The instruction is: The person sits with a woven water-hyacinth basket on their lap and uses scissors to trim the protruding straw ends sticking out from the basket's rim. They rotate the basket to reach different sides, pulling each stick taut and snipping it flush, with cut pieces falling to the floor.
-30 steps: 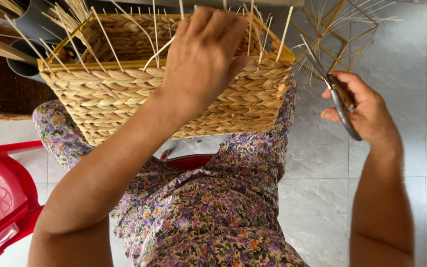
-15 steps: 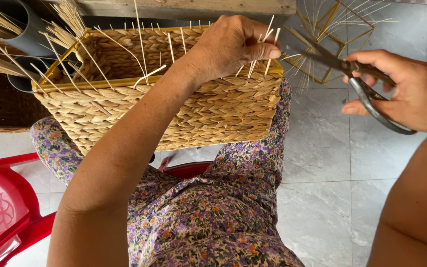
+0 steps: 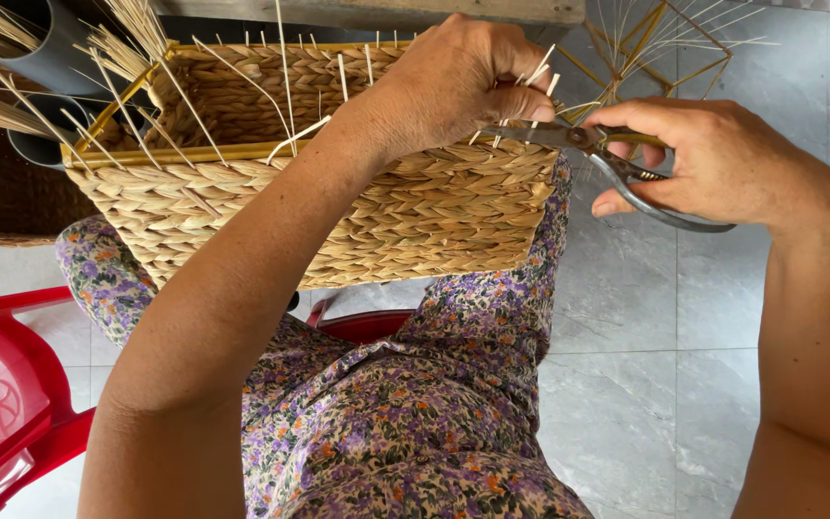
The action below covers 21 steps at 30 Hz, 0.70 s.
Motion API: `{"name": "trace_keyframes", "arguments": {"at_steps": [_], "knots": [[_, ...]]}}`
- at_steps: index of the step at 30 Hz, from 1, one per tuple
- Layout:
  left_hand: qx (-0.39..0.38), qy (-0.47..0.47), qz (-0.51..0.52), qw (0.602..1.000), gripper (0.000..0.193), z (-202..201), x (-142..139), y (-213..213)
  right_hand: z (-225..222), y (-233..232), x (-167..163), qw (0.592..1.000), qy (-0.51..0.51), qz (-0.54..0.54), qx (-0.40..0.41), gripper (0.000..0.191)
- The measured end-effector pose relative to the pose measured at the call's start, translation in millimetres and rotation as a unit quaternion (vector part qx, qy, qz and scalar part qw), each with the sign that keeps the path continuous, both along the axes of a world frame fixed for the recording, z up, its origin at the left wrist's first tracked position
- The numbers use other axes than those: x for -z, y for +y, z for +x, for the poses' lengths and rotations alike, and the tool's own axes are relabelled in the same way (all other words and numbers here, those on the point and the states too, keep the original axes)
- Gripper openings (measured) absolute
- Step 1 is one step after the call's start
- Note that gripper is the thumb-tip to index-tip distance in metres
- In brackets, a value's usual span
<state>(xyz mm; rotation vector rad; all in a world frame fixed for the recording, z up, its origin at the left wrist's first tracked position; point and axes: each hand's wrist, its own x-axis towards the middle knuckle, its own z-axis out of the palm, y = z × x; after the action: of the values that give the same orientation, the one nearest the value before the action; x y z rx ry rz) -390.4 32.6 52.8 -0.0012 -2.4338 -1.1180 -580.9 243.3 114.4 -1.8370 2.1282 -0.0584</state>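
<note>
A rectangular woven straw basket (image 3: 367,207) rests on my lap, with several thin stiff straw ends sticking up from its yellow-framed rim. My left hand (image 3: 458,82) reaches across it and pinches a few of those straw ends at the basket's far right corner. My right hand (image 3: 713,159) grips a pair of metal scissors (image 3: 617,163). The blades point left and meet the pinched straws just below my left fingers.
A red plastic chair (image 3: 2,423) stands at lower left. Grey tubes (image 3: 50,58) with bundled straw sit at upper left. A bare yellow wire frame (image 3: 646,48) with straw spokes lies on the grey tiled floor (image 3: 646,365) behind the basket.
My right hand has brought the scissors left, from out beside the basket up to the straw ends. My left hand has shifted to the right corner and pinched the straws.
</note>
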Motion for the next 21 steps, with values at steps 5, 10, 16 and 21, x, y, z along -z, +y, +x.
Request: {"name": "trace_keyframes", "arguments": {"at_steps": [5, 10, 16, 21], "knots": [[-0.008, 0.002, 0.006, 1.000, 0.017, 1.1, -1.4, -2.5, 8.9, -8.8, -7.7, 0.999, 0.034, 0.029, -0.009, 0.075], [-0.013, 0.007, -0.011, 1.000, 0.015, -0.7, 3.6, -4.2, 24.2, -11.1, -18.2, 0.991, 0.117, 0.070, 0.008, 0.061], [-0.039, 0.039, -0.022, 0.998, 0.014, 0.6, -0.8, -5.7, 29.2, -6.8, -25.1, 0.992, 0.115, 0.022, -0.044, 0.054], [-0.115, 0.066, -0.021, 0.991, 0.023, 23.6, -15.2, -16.5, 16.2, 0.2, -19.1, 0.996, 0.057, -0.022, -0.062, 0.061]]}}
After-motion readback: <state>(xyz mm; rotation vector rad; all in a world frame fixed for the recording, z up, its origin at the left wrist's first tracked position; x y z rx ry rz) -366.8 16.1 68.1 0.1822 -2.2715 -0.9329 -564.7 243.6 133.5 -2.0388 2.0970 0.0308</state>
